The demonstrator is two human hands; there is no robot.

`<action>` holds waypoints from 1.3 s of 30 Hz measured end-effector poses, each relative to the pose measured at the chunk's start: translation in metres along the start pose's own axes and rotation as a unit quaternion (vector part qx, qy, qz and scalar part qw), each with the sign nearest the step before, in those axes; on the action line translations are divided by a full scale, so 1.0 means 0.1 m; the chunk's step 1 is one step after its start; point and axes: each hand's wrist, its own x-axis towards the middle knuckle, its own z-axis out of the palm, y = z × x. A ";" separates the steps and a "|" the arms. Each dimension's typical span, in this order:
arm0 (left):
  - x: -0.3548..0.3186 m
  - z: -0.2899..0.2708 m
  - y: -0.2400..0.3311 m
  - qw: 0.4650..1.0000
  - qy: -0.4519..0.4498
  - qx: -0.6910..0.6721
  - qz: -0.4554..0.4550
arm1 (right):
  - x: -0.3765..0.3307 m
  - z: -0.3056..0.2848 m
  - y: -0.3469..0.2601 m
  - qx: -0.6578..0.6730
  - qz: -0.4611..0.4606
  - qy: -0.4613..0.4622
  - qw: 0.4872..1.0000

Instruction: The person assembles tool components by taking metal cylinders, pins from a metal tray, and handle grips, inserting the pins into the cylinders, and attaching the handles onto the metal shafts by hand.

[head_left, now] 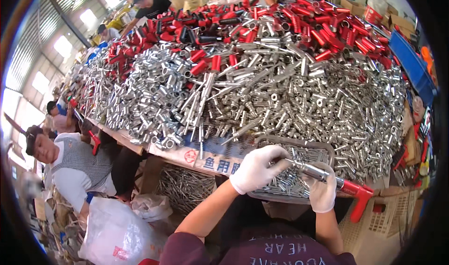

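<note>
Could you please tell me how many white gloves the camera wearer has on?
2: one on the left hand, near one end of the red-handled tool; one on the right hand, around the tool's metal barrel. Neither is hidden.

White-gloved left hand (259, 168) over grey tray's (280, 198) left side, fingertips pinched. Gloved right hand (322, 190) at its right edge, fingers curled. Forearms (208, 210) bare.

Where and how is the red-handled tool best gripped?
Likely around its metal barrel, coming from the near right: the barrel is straight and round, while the red handle bends away. The right hand holds it there.
</note>
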 end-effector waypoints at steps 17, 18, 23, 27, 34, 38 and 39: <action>0.39 -2.16 -1.42 0.767 0.355 0.446 -0.295 | 0.05 -0.02 0.04 0.020 0.042 -0.040 0.998; 0.41 -2.20 -1.51 0.775 0.365 0.413 -0.310 | 0.06 -0.04 0.05 0.020 0.045 -0.036 0.998; 0.46 -2.23 -1.48 0.792 0.414 0.338 -0.295 | 0.08 -0.03 0.05 0.019 0.046 -0.048 0.998; 0.38 -1.86 -1.36 0.734 0.556 0.375 -0.102 | 0.08 0.00 0.02 0.010 0.040 -0.056 0.998; -0.18 -0.31 -0.70 0.892 0.305 -0.333 -0.025 | 0.04 -0.11 0.03 0.001 0.035 -0.035 0.999; -0.48 0.12 -0.34 0.920 0.234 -0.309 -0.053 | 0.04 -0.05 0.02 0.019 0.027 -0.062 0.998; -0.53 0.14 -0.32 0.935 0.208 -0.280 -0.060 | 0.04 -0.05 0.03 0.037 0.030 -0.066 0.997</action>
